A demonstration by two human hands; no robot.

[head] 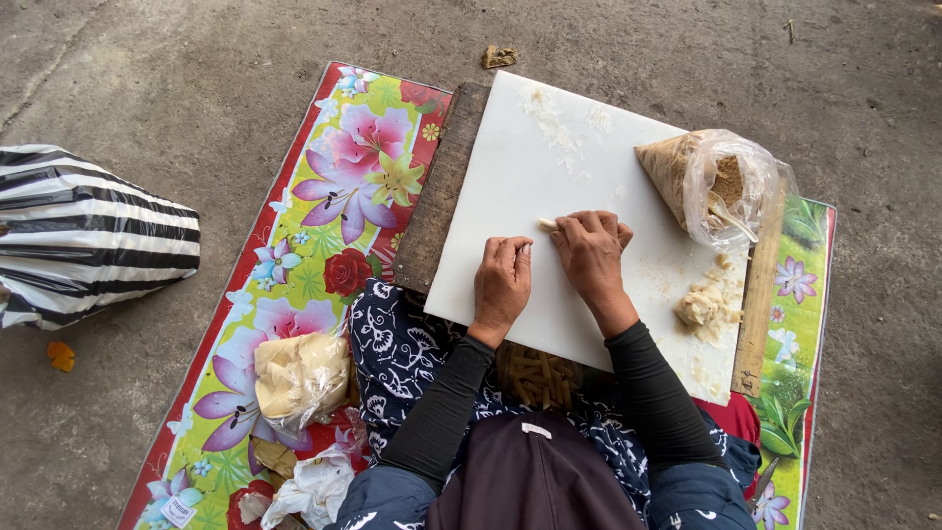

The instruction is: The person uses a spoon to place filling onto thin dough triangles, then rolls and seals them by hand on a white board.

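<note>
Both hands were observed flat on the white board. A small pale dough roll was pressed under the right hand, fingers held together and curled over it. The left hand lay beside it, fingers together, apparently holding nothing. A heap of finished sticks was noted in the lap. A dough lump remained unrolled near the filling bag.

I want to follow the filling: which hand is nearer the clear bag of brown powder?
Right. The right hand lies on the white board just left of the bag; the left hand sits farther left, beyond it.
</note>
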